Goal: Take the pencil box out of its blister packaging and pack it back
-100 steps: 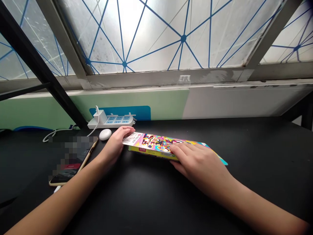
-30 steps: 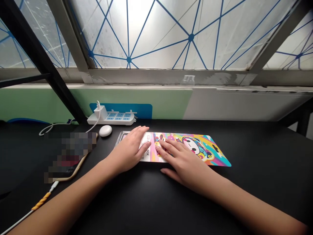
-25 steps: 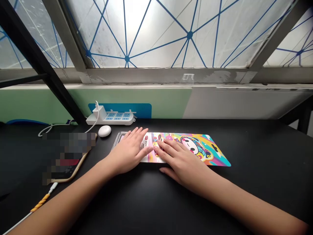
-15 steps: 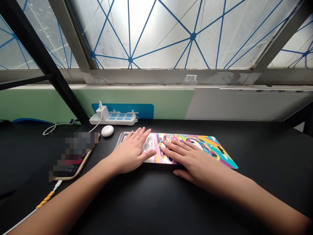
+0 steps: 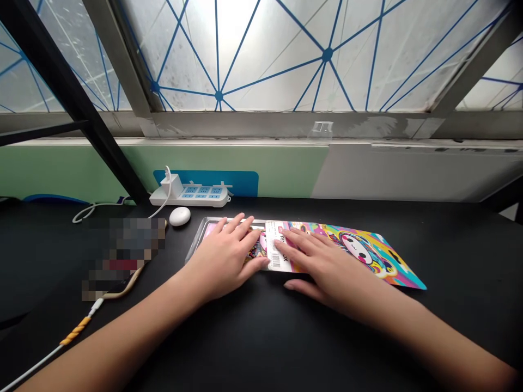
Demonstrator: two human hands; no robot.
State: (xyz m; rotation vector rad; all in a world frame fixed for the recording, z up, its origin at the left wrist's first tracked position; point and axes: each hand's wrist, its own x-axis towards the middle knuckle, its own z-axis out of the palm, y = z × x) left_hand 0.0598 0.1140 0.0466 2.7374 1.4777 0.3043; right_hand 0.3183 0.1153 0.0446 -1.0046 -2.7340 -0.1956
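Observation:
A colourful printed card [image 5: 359,249] with a cartoon face and a white pencil box label [image 5: 278,261] lies on the black desk. Its left part sits in or over a clear plastic case [image 5: 198,239], while its right end sticks out well past it. My left hand [image 5: 231,256] rests palm down with fingers spread on the case's left side. Flat on the card, my right hand [image 5: 316,258] presses beside the label, its thumb apart near the front edge. The hands hide much of the case and where it meets the card.
A white power strip [image 5: 204,197] with a plugged-in charger [image 5: 171,186] stands along the wall. Near it is a small white rounded case [image 5: 180,216]. To the left lies a blurred-out phone [image 5: 133,280] with a cable [image 5: 75,330]. A black frame bar [image 5: 102,144] slants down behind.
The printed card has slid right relative to the clear case, baring more of the case's left part. My right hand remains flat on it; my left hand has shifted slightly right.

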